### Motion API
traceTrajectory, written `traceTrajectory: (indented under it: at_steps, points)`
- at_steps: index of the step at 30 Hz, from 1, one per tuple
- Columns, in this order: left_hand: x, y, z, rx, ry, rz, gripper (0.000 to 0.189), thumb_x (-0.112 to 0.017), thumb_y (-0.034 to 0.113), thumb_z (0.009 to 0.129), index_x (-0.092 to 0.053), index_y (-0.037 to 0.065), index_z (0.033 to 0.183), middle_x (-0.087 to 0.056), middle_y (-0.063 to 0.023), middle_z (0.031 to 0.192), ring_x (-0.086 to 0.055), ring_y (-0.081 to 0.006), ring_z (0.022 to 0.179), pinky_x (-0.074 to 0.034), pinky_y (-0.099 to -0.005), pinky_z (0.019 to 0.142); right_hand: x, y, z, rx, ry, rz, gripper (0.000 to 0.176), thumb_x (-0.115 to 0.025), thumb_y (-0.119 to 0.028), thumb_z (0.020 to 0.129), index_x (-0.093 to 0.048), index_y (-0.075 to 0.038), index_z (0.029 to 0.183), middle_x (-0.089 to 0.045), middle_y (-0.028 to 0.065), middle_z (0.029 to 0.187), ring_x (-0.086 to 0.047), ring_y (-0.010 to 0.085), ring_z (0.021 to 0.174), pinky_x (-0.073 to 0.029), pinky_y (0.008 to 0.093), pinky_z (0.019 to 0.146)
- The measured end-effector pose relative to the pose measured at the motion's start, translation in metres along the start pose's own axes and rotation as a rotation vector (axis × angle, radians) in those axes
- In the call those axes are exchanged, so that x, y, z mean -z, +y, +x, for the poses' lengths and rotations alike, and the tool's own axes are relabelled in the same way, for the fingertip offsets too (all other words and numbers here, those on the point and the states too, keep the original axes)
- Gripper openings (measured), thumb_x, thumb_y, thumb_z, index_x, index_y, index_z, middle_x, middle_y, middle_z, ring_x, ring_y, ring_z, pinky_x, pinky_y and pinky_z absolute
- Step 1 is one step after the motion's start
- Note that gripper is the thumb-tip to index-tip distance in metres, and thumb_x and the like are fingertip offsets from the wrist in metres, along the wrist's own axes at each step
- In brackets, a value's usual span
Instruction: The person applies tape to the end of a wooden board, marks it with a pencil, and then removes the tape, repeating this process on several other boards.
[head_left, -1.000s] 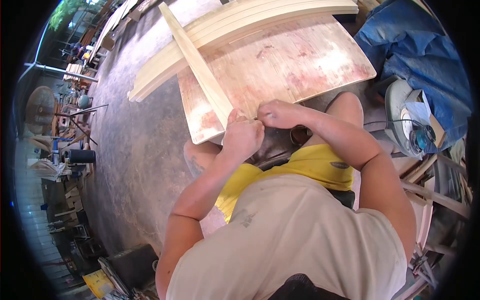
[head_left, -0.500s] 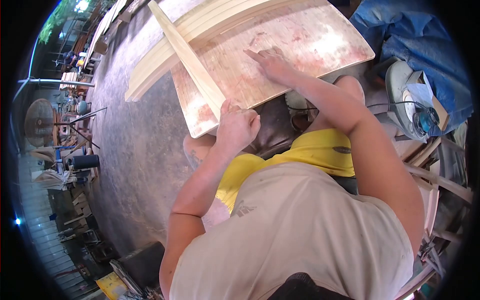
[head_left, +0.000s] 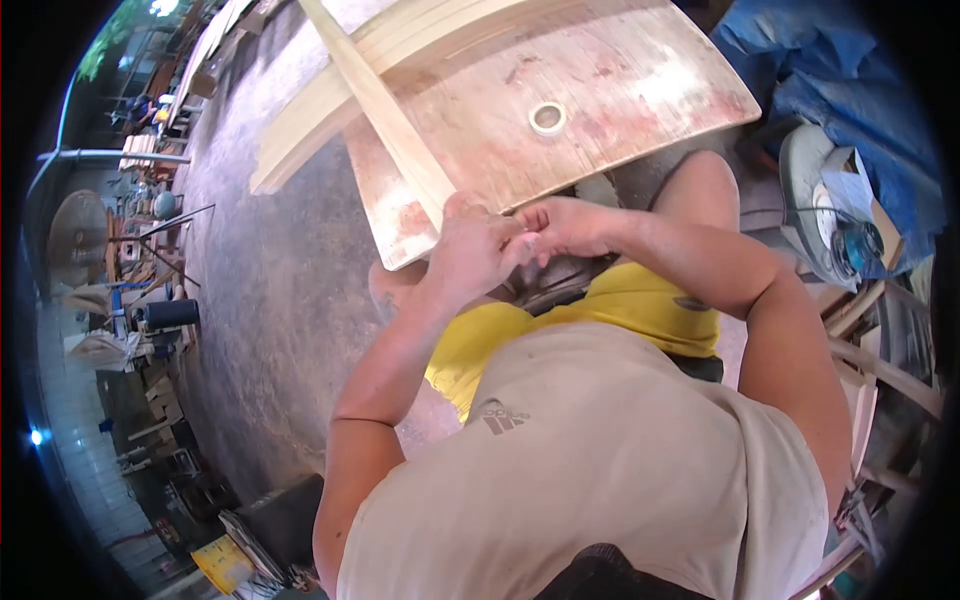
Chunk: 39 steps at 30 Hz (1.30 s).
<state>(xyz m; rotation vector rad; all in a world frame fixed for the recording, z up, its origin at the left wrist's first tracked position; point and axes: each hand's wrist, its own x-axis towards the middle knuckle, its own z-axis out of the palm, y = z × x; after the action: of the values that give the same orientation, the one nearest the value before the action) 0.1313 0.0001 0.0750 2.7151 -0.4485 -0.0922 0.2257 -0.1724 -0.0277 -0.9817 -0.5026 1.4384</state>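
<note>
A long pale wooden strip (head_left: 385, 110) lies slanting across a stack of curved wooden pieces (head_left: 300, 130) and a flat wooden board (head_left: 480, 125). My left hand (head_left: 470, 250) is closed round the strip's near end, at the board's front edge. My right hand (head_left: 572, 228) has come up against the left one, its fingers pinched together by the left fingertips. Whatever those fingers hold is hidden or too small to name. A ring that looks like a roll of tape (head_left: 535, 121) rests on the board, beyond my right hand.
On the right, a sander-like power tool (head_left: 855, 245) with a cord sits on a round stand, beside a blue tarp (head_left: 830, 70). Wood offcuts (head_left: 880, 360) pile up at the right edge. A standing fan (head_left: 80, 240) is at far left on the concrete floor.
My right hand has drawn back from the board to my left hand, and its fingers have closed. The tape-like roll now shows where that hand was. My left hand stays on the strip.
</note>
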Motion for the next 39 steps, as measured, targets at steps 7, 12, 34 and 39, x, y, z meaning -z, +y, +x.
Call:
traceTrajectory:
  at_steps: [7, 12, 34, 39]
  points:
    - [-0.002, -0.006, -0.004, 0.007, -0.023, 0.059, 0.044, -0.054, 0.050, 0.093, -0.074, 0.012, 0.096, -0.070, -0.0077, 0.079, -0.064, -0.0279, 0.087, -0.027, -0.0553, 0.110, -0.008, 0.031, 0.017, 0.057, -0.081, 0.337, 0.035, -0.072, -0.022, 0.092, -0.062, -0.007, 0.121, -0.068, 0.0005, 0.113, -0.064, 0.0088, 0.101, -0.055, 0.0255, 0.084]
    - [0.001, -0.004, -0.005, 0.000, -0.035, 0.095, 0.046, -0.053, 0.053, 0.092, -0.074, 0.013, 0.095, -0.069, -0.0081, 0.080, -0.063, -0.0301, 0.089, -0.028, -0.0556, 0.110, -0.006, 0.040, 0.018, 0.057, -0.030, 0.338, 0.041, -0.075, -0.028, 0.088, -0.063, -0.006, 0.120, -0.067, 0.0020, 0.115, -0.064, 0.0120, 0.105, -0.054, 0.0284, 0.090]
    - [-0.026, -0.028, -0.015, 0.177, 0.685, -0.082, 0.046, -0.059, 0.010, 0.091, -0.050, -0.001, 0.135, -0.046, -0.0280, 0.139, -0.043, -0.0390, 0.132, -0.034, -0.0425, 0.111, -0.030, 0.040, 0.017, 0.232, 0.077, 0.416, 0.013, -0.069, -0.016, 0.093, -0.063, -0.007, 0.102, -0.067, 0.0034, 0.100, -0.065, 0.0146, 0.097, -0.053, 0.0284, 0.085]
    - [-0.046, -0.035, -0.015, 0.434, 0.795, -0.698, 0.075, -0.061, 0.006, 0.091, -0.020, 0.003, 0.154, -0.027, -0.0223, 0.154, -0.034, -0.0306, 0.141, -0.030, -0.0379, 0.115, -0.033, 0.038, 0.019, 0.201, 0.106, 0.409, 0.013, -0.069, -0.016, 0.093, -0.062, -0.007, 0.099, -0.067, 0.0047, 0.099, -0.067, 0.0156, 0.095, -0.054, 0.0277, 0.083]
